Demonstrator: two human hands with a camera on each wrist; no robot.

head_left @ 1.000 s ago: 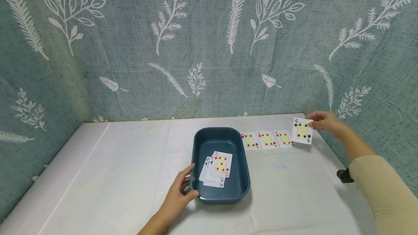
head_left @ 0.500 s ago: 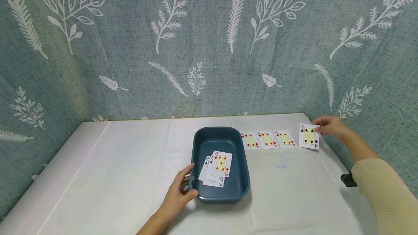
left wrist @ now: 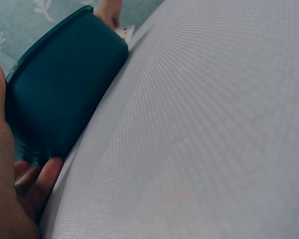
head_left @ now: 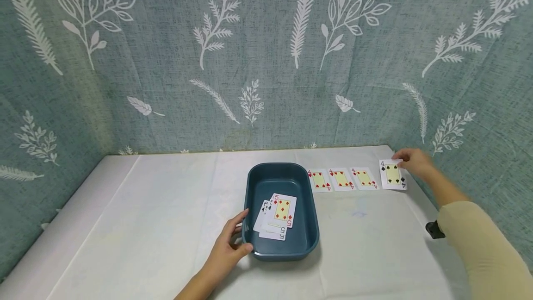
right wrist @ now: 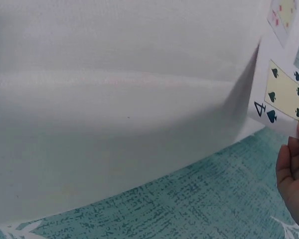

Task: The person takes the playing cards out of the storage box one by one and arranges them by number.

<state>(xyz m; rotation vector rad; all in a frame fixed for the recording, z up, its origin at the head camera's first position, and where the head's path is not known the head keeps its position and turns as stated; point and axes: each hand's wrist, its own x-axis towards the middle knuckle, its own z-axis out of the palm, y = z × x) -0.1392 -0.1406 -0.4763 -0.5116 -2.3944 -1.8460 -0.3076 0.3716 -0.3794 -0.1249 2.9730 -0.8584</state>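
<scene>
My left hand [head_left: 228, 240] holds the near left corner of a dark blue-green plastic tub [head_left: 310, 226]; in the left wrist view the thumb is at the rim and the fingertips are low on the wall. Inside the tub lies a small loose pile of playing cards, with the five of diamonds [head_left: 283, 209] on top. At the far right, my right hand [head_left: 416, 161] pinches the four of spades [head_left: 393, 174] by its upper right edge. In the right wrist view that card appears tilted up, casting a shadow on the cloth.
Three red fours lie in a row right of the tub: one card [head_left: 319, 180] beside its rim, another [head_left: 341, 179], then the four of diamonds [head_left: 364, 178]. White cloth [head_left: 145, 226] covers the table. Patterned green-blue fabric [head_left: 266, 59] walls the back and sides.
The four of spades has moved right and down beyond the four of diamonds, then slightly back left, still in my right hand. My left hand and the tub stay in place.
</scene>
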